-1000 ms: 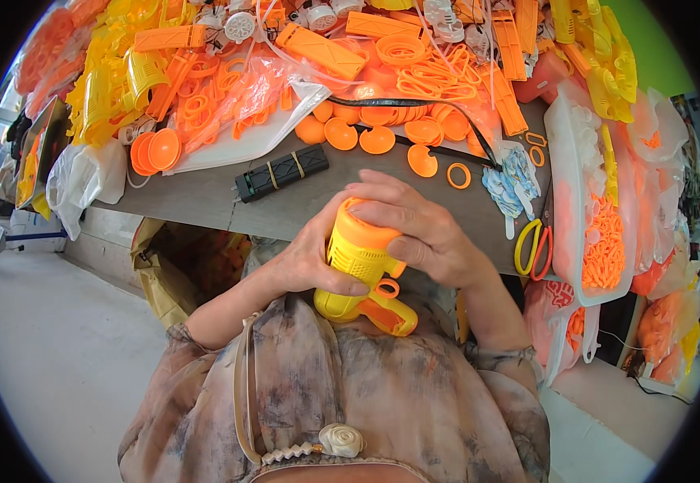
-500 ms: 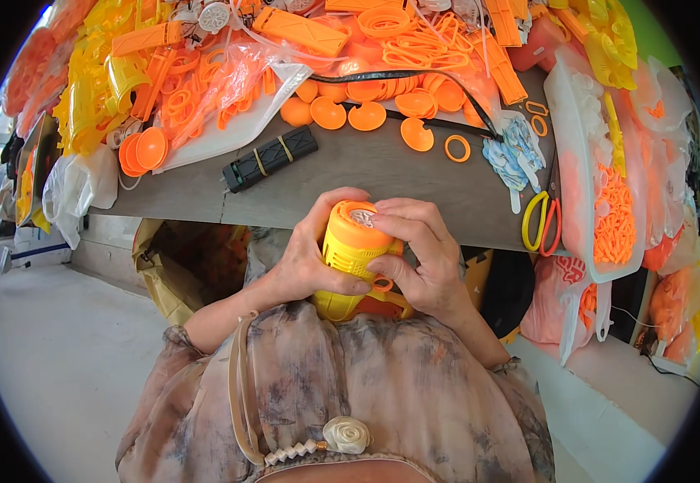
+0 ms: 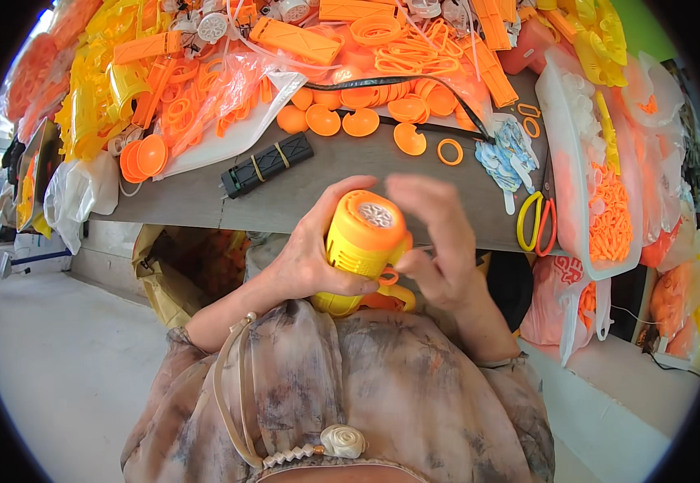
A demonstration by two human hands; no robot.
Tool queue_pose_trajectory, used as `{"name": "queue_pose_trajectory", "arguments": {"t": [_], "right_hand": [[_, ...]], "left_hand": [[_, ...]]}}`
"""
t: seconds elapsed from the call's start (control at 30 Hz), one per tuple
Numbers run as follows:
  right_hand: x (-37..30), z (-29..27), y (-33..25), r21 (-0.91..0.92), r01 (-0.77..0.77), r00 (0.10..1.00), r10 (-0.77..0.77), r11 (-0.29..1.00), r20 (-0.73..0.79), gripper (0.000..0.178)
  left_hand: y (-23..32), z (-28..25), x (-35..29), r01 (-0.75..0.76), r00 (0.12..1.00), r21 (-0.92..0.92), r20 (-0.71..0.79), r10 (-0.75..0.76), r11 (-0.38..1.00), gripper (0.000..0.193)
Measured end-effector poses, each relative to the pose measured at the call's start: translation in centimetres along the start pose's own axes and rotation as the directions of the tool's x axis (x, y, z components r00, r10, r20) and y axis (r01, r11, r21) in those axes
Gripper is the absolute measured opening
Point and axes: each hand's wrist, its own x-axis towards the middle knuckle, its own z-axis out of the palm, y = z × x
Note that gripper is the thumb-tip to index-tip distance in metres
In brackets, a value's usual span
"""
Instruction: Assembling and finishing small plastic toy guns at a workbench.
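My left hand (image 3: 310, 253) is wrapped round a yellow, cylinder-shaped plastic toy (image 3: 352, 256), held close to my body just off the table's near edge. An orange cap (image 3: 360, 228) tops it, with a pale patterned grille (image 3: 375, 214) set into the end. At its lower right side show an orange ring and a yellow loop-like part, partly hidden. Just right of the toy is my right hand (image 3: 439, 241), its fingers apart and blurred by motion, with nothing seen in them. The thumb is close to the toy's side; whether it touches, I cannot tell.
On the grey table (image 3: 205, 205) lie a black banded block (image 3: 265, 165), orange round caps (image 3: 362, 121), an orange ring (image 3: 450, 151), blue-white stickers (image 3: 507, 161) and scissors (image 3: 537, 225). Orange and yellow parts pile up behind. A white bin (image 3: 584, 201) stands right, a paper sack (image 3: 161, 278) below.
My right hand has come off the cap and moved up and right, its fingers spreading. The capped end now shows more of its grille. My left hand keeps its hold.
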Motion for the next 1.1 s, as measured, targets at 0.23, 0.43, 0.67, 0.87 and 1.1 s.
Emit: {"name": "queue_pose_trajectory", "arguments": {"t": [0.23, 0.43, 0.67, 0.87, 1.1], "right_hand": [[4.5, -1.6, -0.4, -0.107, -0.104, 0.891, 0.141, 0.989, 0.432, 0.062], [3.6, -2.9, 1.7, -0.046, 0.044, 0.998, -0.041, 0.998, 0.052, 0.056], [1.2, 1.0, 1.2, 0.276, -0.233, 0.958, 0.269, 0.933, -0.101, 0.045], [0.1, 2.0, 2.1, 0.519, -0.454, 0.826, 0.56, 0.724, -0.058, 0.049], [-1.0, 2.9, 1.8, 0.331, -0.344, 0.861, 0.436, 0.878, -0.26, 0.055]], "left_hand": [[2.2, -0.4, 1.7, -0.113, 0.993, 0.152, 0.061, 0.104, 0.982, 0.103], [4.6, -3.4, 0.5, -0.078, 0.997, 0.327, 0.03, 0.072, 0.942, 0.096], [0.4, -2.7, 0.2, -0.526, 0.768, 0.274, -0.253, 0.588, 0.805, 0.063], [0.5, -3.6, 0.7, -0.53, 0.771, 0.501, -0.052, 0.635, 0.684, 0.06], [1.1, -2.9, 1.1, -0.065, 0.962, -0.227, -0.272, 0.001, 0.972, 0.055]]}}
